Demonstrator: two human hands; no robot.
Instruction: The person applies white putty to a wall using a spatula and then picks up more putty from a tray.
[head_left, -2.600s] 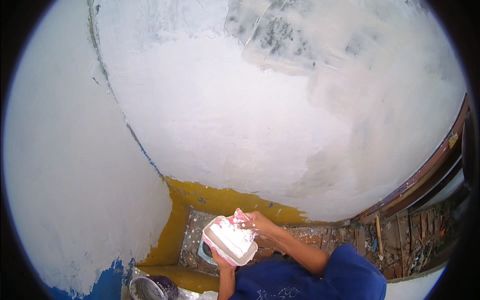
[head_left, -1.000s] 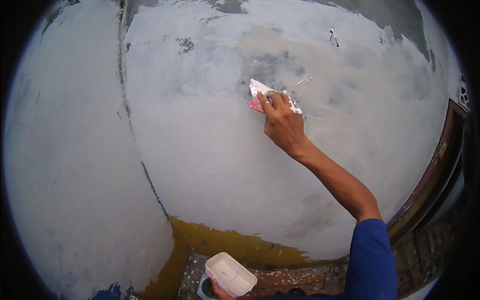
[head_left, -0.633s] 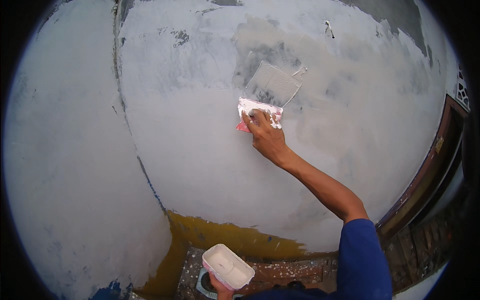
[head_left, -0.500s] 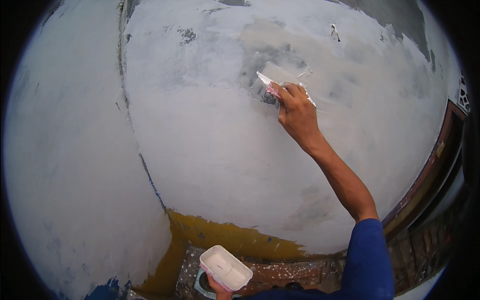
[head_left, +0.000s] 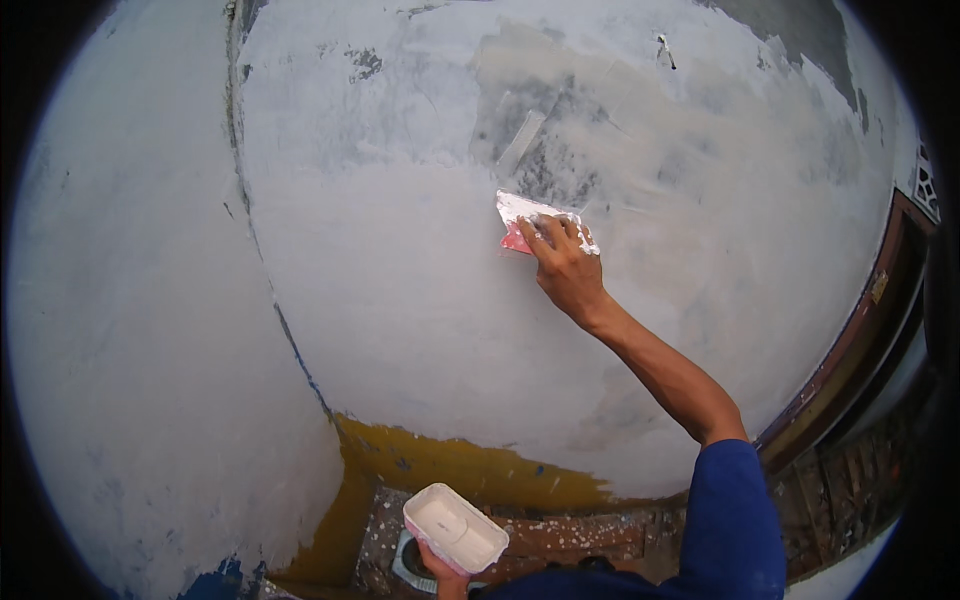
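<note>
My right hand point(head_left: 570, 265) is closed around a flat red putty scraper point(head_left: 518, 238) whose upper part is smeared with white filler. The scraper is at the wall point(head_left: 420, 290), just below a dark, rough patch point(head_left: 555, 165). A pale ridge of filler point(head_left: 521, 140) runs slanting across that patch. Low in the view, my left hand point(head_left: 440, 570) grips a rectangular tub point(head_left: 456, 528) from beneath and the side. Creamy white filler lies inside the tub, and its outer side looks pinkish.
A cracked corner joint point(head_left: 262, 240) divides this wall from another on the left. Ochre paint point(head_left: 470, 470) bands the wall's foot. A brown door frame point(head_left: 850, 350) stands at the right. Below lie paint-spattered boards point(head_left: 570, 540). A small hole point(head_left: 665, 50) marks the upper wall.
My right hand and the scraper have moved down and slightly left on the wall. The filler over the dark patch now has a different shape. The tub stays nearly where it was.
</note>
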